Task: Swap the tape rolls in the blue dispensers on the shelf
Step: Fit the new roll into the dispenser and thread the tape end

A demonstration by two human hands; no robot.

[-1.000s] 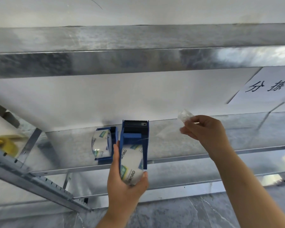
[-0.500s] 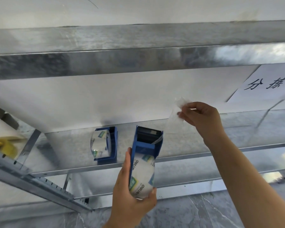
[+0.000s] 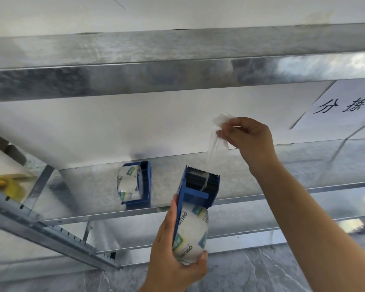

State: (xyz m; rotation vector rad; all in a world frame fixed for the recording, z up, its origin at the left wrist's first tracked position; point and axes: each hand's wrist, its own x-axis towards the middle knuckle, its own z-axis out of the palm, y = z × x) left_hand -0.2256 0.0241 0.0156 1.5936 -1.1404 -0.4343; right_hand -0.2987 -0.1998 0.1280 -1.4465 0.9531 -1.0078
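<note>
Held dispenser: blue, one clear tape roll seated in it, in front of the shelf edge.
Shelf dispenser: blue, one clear second roll inside, standing on the shelf.
Count: two dispensers, two rolls.
Left hand: wrapped round dispenser and roll from below.
Right hand: pinches the tape strip drawn up from the cutter end.

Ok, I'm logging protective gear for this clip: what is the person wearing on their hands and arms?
Nothing that shows. The left hand and the right hand are bare, without gloves. The left wrist and the right forearm are bare too, as far as the frame reaches: no sleeve, watch or bracelet. No ring shows on the visible fingers.
</note>
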